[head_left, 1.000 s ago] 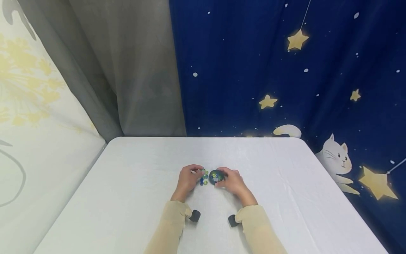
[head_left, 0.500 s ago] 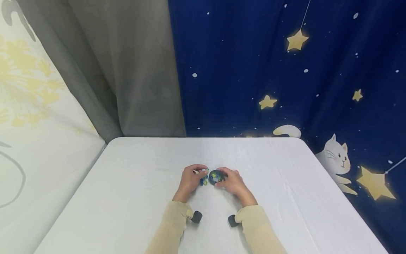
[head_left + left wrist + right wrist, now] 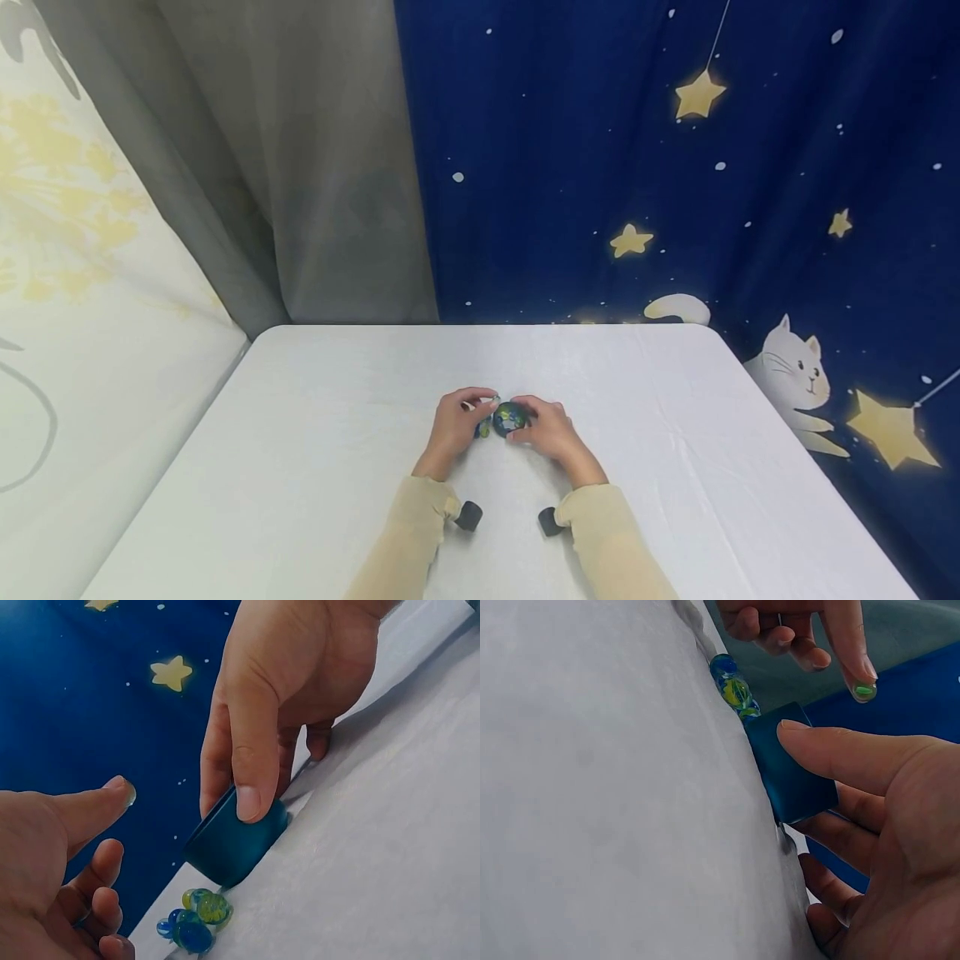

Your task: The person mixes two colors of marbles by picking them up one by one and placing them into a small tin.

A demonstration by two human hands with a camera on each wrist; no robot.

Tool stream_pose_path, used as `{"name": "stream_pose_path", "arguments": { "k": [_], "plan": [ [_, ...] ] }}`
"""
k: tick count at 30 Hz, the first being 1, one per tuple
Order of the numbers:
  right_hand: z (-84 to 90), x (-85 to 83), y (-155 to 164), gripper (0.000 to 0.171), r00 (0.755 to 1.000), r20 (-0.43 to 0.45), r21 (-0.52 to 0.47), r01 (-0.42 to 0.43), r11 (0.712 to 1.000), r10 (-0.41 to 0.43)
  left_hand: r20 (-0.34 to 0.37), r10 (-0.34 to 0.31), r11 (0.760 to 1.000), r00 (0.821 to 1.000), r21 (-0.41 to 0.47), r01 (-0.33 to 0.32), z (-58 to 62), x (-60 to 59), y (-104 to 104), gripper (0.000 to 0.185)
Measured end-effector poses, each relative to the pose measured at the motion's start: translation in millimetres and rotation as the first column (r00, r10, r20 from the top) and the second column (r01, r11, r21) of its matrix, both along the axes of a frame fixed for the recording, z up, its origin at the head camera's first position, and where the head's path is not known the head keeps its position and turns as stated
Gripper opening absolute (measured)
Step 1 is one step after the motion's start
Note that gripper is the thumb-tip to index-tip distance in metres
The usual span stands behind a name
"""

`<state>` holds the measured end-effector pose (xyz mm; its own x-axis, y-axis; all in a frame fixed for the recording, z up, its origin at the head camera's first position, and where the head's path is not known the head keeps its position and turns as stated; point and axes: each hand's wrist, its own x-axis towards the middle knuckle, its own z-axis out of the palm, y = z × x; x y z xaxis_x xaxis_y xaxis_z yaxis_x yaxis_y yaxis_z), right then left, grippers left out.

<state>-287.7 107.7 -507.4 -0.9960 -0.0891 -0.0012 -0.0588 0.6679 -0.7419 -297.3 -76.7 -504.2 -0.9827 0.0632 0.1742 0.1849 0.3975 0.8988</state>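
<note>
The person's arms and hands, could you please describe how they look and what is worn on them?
Both forearms wear long, pale beige sleeves ending at the wrists. A small black cylindrical camera sits at each wrist. The left hand and right hand are bare, without gloves.

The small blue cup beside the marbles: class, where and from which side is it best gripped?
Grip the small blue cup by its round outer wall, coming from its right: the marbles crowd its left, and the right hand already holds the wall there.

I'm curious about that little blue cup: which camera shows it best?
The left wrist view: the blue cup fills the middle, the right hand gripping it. The right wrist view shows only its side; the head view shows it tiny.
</note>
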Motion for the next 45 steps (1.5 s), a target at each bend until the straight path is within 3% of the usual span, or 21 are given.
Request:
{"name": "stream_pose_path", "arguments": {
  "k": [11, 36, 45],
  "plan": [
    [1.2, 0.6, 0.4, 0.058, 1.000, 0.003, 0.016, 0.004, 1.000, -0.004, 0.057, -0.001, 0.999, 0.998, 0.043, -0.001, 7.4, 4.5, 9.3, 0.016],
    [3.0, 2.0, -2.9, 0.058, 1.000, 0.024, 0.035, 0.014, 0.999, -0.014, 0.001, -0.013, 0.999, 1.000, 0.042, 0.013, 5.7, 6.2, 11.3, 0.020],
    [-0.1, 1.9, -2.8, 0.058, 1.000, -0.007, 0.033, 0.006, 0.999, -0.006, 0.029, -0.021, 0.998, 0.999, 0.058, 0.019, 4.2, 4.0, 6.0, 0.017]
  ]
}}
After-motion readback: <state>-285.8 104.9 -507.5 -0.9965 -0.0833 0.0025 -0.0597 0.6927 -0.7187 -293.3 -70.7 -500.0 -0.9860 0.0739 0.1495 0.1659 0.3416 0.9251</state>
